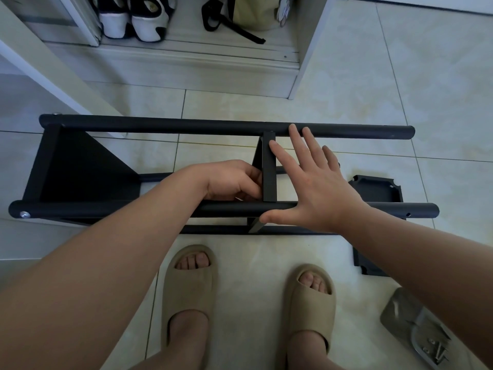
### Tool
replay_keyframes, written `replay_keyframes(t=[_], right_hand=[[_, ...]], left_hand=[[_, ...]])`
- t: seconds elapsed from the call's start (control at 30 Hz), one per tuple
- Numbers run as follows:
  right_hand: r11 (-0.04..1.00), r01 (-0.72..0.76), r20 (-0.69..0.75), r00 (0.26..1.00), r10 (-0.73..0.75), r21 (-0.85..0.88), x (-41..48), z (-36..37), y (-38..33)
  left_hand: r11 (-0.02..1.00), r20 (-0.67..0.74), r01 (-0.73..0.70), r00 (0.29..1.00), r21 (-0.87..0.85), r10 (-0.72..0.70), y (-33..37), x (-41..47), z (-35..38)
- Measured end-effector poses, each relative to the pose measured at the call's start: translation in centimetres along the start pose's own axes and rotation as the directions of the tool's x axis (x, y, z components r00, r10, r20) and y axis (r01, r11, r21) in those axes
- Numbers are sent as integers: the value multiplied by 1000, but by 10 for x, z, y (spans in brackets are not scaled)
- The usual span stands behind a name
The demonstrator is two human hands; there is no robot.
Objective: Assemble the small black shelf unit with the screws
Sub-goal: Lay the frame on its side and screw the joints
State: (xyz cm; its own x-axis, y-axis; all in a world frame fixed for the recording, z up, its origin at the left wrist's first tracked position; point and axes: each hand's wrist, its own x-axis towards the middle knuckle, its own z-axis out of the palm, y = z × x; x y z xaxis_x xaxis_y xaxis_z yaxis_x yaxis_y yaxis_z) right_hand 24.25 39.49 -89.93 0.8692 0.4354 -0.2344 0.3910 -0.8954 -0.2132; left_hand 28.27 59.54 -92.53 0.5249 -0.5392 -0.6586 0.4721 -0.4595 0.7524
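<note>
The black shelf (226, 230) is laid on its side on the tiled floor (240, 108), across the middle of the view. Two long poles are seen on top, the far pole (186, 124) and the near pole (106, 209). An end board (80, 166) is fixed between them at the left. A screw (25, 214) is seen in the left tip of the near pole. A thin middle board (269, 169) stands between the poles, a bit right of the middle.

The left hand (232, 180) is placed just left of the middle board, with its fingers curled up against it. Whether the board or some small thing is held cannot be told. The right hand (314, 188) is spread wide and flat, and nothing is held in it. Its thumb is laid on the near pole, one finger touches the middle board, and the longest fingers reach the far pole.

A loose board (378, 189) is left on the floor at the right, just past the near pole. A clear bag (426, 340) with small metal bits is seen at the near right. Tan slippers (190, 284) are worn on the feet near the shelf. Far off, shoes (133, 20) are kept in a white cupboard (306, 62).
</note>
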Motion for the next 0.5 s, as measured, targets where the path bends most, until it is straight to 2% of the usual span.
replay_keyframes(t=[0.13, 0.3, 0.4, 0.5], right_hand=[[1000, 1, 0, 1000, -1, 6, 0, 0, 0], [1000, 1, 2, 1000, -1, 4, 0, 0, 0], [1000, 0, 1, 1000, 0, 13, 0, -1, 0], [1000, -2, 3, 1000, 2, 11, 0, 0, 0]], left_hand=[[999, 9, -4, 1000, -40, 4, -1, 3, 0], [989, -42, 23, 999, 146, -17, -3, 2, -2], [992, -54, 25, 998, 122, -18, -3, 1, -2], [1000, -33, 1, 999, 12, -1, -3, 1, -1]])
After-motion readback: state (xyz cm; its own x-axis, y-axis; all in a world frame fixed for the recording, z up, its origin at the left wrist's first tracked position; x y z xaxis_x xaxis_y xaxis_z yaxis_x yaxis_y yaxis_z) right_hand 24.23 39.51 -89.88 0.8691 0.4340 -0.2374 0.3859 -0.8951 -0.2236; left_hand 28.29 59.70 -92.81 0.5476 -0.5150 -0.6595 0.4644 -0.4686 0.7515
